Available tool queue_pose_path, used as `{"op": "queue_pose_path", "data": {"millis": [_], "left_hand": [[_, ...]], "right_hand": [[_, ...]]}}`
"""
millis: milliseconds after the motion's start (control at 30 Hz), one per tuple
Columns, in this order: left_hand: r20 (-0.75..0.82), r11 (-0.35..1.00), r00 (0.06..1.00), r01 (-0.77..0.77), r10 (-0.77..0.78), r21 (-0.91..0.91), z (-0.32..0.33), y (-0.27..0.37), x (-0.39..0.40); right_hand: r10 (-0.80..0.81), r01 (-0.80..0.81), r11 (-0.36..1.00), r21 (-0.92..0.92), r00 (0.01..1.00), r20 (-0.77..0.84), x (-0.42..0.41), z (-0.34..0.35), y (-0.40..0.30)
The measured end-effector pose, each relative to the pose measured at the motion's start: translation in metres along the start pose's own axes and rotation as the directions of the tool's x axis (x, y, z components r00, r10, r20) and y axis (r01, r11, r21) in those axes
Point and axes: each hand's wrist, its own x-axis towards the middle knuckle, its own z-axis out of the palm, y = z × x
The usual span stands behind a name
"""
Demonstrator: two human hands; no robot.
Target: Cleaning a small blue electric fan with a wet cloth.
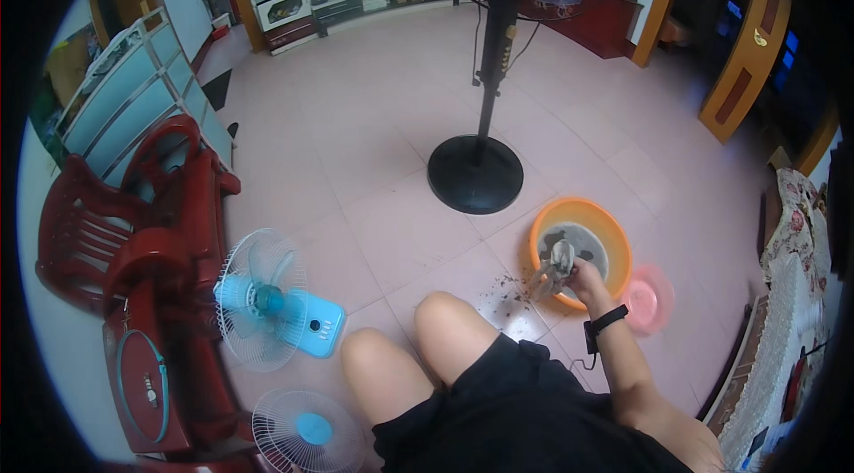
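Note:
My right hand [584, 283] grips a wet-looking grey cloth [560, 261] over the near left rim of an orange plastic basin [619, 237]. Greyish water with darker patches lies in the basin. Beside it, partly hidden, is a pink plastic basin [650, 303]. Dark bits of dirt [512, 289] are scattered on the floor tiles left of the orange basin. My left hand is out of view. Left of my knees a blue table fan [270, 299] lies on the floor, and a round white fan grille with a blue centre [313, 429] is nearer to me.
Ahead stands a pedestal fan on a black round base [475, 174]. Dark red chairs [93, 226] and a red wooden bench line the left, with a blue ring [163, 399] on it. A low TV cabinet [347, 12] is at the back. A floral cloth [794, 226] covers something at right.

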Motion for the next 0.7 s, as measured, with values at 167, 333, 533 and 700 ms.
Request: {"op": "queue_pose_path", "data": {"millis": [167, 333, 533, 700], "left_hand": [[-0.081, 0.996, 0.997, -0.024, 0.017, -0.089, -0.008, -0.025, 0.026], [-0.077, 0.994, 0.996, -0.046, 0.053, 0.096, 0.006, -0.026, 0.03], [0.025, 0.95, 0.994, -0.094, 0.106, -0.299, 0.003, -0.058, 0.066], [0.076, 0.939, 0.987, -0.108, 0.14, -0.327, -0.001, -0.058, 0.063]], "right_hand": [[0.017, -0.017, 1.0, 0.002, 0.995, 0.094, 0.003, 0.019, 0.005], [0.031, -0.023, 0.993, -0.116, 0.997, 0.074, -0.006, 0.029, -0.012], [0.036, -0.043, 0.997, 0.068, 0.994, 0.101, -0.001, 0.057, -0.017], [0.086, -0.095, 0.979, 0.179, 0.994, 0.061, -0.009, 0.08, -0.025]]}}
